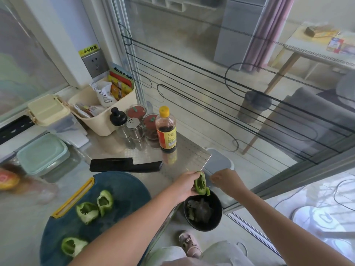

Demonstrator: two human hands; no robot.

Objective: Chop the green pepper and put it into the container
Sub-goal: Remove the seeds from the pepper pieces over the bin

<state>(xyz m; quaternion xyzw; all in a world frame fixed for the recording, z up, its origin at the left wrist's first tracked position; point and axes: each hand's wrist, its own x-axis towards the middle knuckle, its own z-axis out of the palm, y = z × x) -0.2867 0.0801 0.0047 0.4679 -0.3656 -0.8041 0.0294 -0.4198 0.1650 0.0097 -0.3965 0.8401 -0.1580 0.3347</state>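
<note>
Three green pepper pieces [87, 212] lie hollow side up on the dark round cutting board [123, 189] at the near edge of the steel table [188, 148]. Left hand [184, 186]: grip clamped round a fourth pepper piece [200, 184], held past the table's right edge, above a black bin [217, 210] on the floor, scraps inside. Right hand [225, 179] just beside that piece, fingers curled toward it; cannot tell whether its grip holds anything. Thin bright blade edge [207, 162] rises above the held piece. Pale green lidded container [42, 152] near the table's left edge. Black sheath [124, 165] lies behind the board.
</note>
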